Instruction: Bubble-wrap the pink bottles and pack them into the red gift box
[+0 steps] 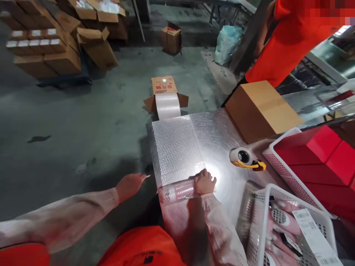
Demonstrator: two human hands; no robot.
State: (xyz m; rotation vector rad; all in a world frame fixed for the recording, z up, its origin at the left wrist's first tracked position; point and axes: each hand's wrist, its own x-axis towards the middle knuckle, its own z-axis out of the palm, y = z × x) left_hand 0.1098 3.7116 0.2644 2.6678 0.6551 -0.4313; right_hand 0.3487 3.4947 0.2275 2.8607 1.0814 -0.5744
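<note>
By the left hand (129, 188), nearly closed beyond the table (219, 129) edge, a small pale scrap (146, 177) is pinched. Across the near end of the bubble wrap sheet (177, 147), a bubble-wrapped pink bundle (177, 192) is laid; it is judged light, springy and slick, best held around both ends. Its right end is covered by the right hand (204, 182), half-curled; whether it is gripped cannot be told.

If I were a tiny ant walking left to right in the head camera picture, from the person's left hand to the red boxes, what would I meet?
Left hand → bubble-wrapped pink bundle → right hand → yellow-handled tape dispenser → red boxes.
</note>
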